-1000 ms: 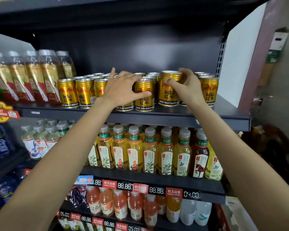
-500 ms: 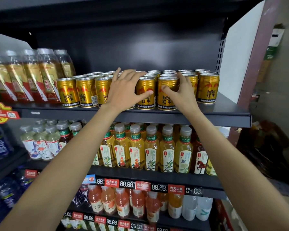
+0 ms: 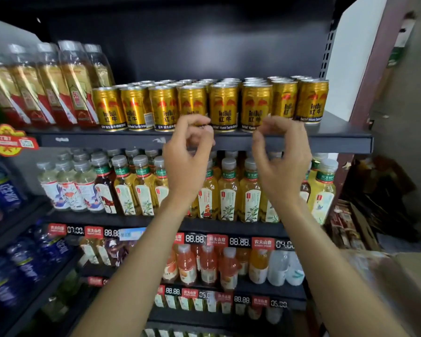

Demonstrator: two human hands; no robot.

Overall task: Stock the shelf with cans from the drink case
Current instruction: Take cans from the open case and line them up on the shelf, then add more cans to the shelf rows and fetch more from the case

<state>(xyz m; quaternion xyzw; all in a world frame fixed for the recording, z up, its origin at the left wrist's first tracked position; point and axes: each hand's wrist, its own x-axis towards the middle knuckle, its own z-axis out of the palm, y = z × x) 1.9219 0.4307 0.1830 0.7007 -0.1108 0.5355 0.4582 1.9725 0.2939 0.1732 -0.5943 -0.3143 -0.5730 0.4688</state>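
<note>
On the dark metal shelf in front of you, the gold Red Bull cans with silver tops stand upright in a front row of eight, with more rows packed close behind. Their labels read "RedBull" over the Chinese characters 红牛, and small print along the base seems to say "Vitamin Taurine Drink", though blur makes that uncertain. Your left hand and right hand hang just in front of the shelf's edge, below the middle cans, fingers loosely curled and apart, gripping nothing. To the left of the cans, on the same shelf, stand tall clear plastic bottles with gold-and-red labels. One shelf down stand yellow tea bottles with white illustrated labels and green neck bands. Below them red price tags reading 农夫山泉 alternate with digital displays showing "88.88". Orange juice bottles fill the next level, and dark blue bottles stand on the neighbouring rack at the left. A white side panel closes the unit's right end, with a brown cardboard edge at lower right.
</note>
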